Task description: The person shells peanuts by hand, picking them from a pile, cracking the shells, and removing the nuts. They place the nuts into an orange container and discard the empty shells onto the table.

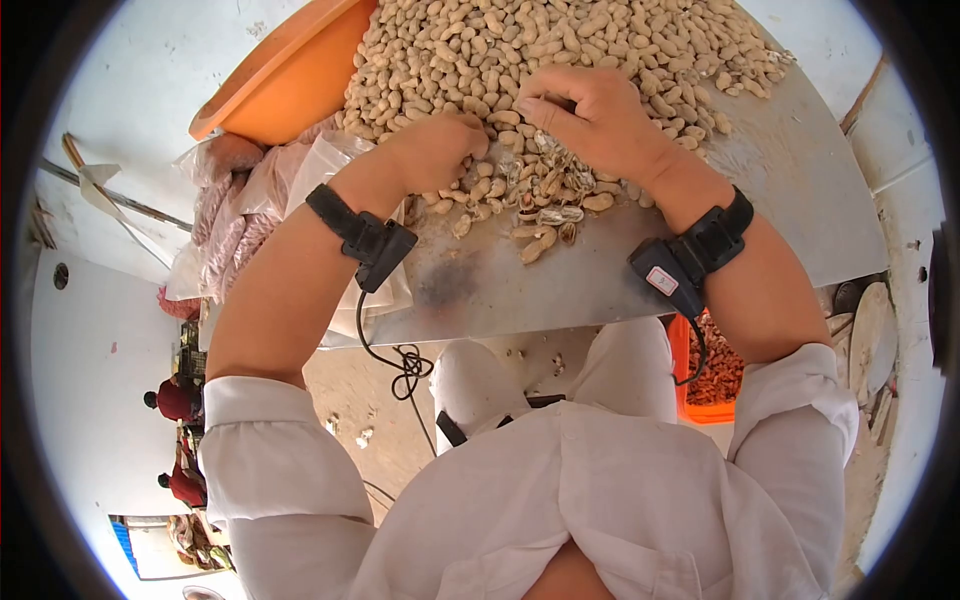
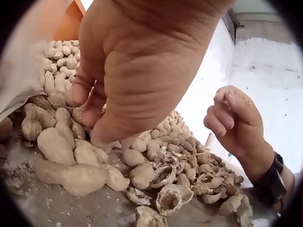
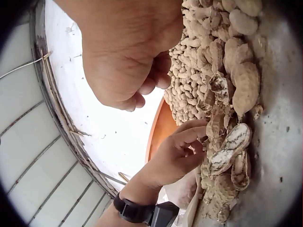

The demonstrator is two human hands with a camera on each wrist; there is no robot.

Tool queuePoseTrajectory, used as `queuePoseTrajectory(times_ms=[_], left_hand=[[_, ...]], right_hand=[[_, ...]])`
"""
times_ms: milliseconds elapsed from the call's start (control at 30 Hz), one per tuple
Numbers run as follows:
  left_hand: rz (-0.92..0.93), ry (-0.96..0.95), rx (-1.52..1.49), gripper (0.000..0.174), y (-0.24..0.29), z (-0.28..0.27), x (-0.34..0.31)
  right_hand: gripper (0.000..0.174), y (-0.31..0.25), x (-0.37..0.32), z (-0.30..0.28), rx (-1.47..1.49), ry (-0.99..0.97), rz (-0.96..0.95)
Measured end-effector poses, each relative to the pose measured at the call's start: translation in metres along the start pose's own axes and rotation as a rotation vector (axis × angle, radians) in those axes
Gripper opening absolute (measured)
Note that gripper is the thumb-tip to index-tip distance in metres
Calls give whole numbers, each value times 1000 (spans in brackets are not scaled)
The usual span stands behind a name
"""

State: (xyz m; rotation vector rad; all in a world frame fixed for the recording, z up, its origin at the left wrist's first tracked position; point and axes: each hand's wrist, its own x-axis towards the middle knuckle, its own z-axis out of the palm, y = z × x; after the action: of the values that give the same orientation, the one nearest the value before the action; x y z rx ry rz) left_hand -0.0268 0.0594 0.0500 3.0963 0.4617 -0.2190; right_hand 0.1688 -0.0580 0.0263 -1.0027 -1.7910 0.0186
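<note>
A large heap of unshelled peanuts [image 1: 480,50] covers the back of the grey table. My left hand [image 1: 440,152] is down at the heap's near edge. Its fingers curl towards the peanuts, thumb tip right beside several whole peanuts [image 2: 71,161]; I cannot tell whether it grips one. My right hand [image 1: 595,115] hovers higher, over the heap's front, fingers loosely bent with nothing visible between them, also in the left wrist view. Between and below the hands lie cracked, empty peanut shells [image 1: 545,190], some split open showing pale insides [image 3: 232,146].
An orange basin [image 1: 280,80] leans at the back left. Plastic bags of pinkish kernels [image 1: 240,210] lie beside it. Below the right of the table [image 1: 520,295] stands an orange container [image 1: 690,390] with reddish contents. Cables [image 1: 405,370] hang from the wrist cameras.
</note>
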Motion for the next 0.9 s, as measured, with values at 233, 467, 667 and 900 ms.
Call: queuePoseTrajectory(times_ms=[233, 467, 667, 900], left_hand=[[26, 209, -2, 14, -3, -4, -6], [-292, 625, -992, 17, 34, -11, -21], [126, 770, -1898, 13, 59, 20, -3], [72, 864, -2367, 13, 55, 32, 3]], right_hand=[[14, -4, 0, -3, 10, -29, 51], [19, -6, 1, 2, 136, -46, 147], [25, -10, 1, 5, 722, -194, 474], [17, -2, 2, 7, 676, -49, 519]])
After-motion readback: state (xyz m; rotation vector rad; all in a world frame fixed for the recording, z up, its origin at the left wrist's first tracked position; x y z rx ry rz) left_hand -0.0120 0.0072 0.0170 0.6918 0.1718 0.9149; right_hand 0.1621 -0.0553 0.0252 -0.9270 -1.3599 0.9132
